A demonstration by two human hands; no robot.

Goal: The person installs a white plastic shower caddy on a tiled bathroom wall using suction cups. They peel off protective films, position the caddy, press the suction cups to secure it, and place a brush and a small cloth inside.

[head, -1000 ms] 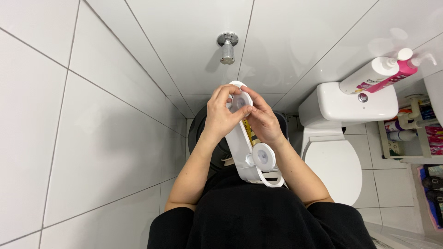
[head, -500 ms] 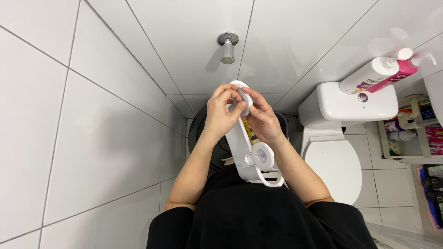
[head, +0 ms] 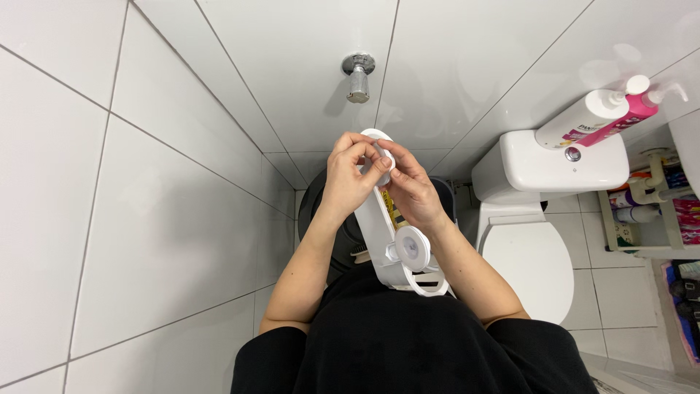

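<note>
I hold a long white plastic holder (head: 379, 219) upright in front of me, with a round suction pad (head: 412, 246) and a ring at its lower end. My left hand (head: 350, 175) grips its upper end, fingers curled around the top. My right hand (head: 412, 186) pinches the same upper end from the other side, fingertips on a small round part. A chrome wall fitting (head: 358, 76) sticks out of the white tiles just above my hands.
White tiled walls (head: 146, 182) fill the left and top. A white toilet (head: 529, 255) stands at right, with a white pump bottle (head: 590, 117) and a pink bottle (head: 634, 117) on its tank. A black bin (head: 328, 219) sits below my hands. A shelf of bottles (head: 649, 211) is far right.
My fingers have shifted slightly at the top of the holder; otherwise nothing has moved.
</note>
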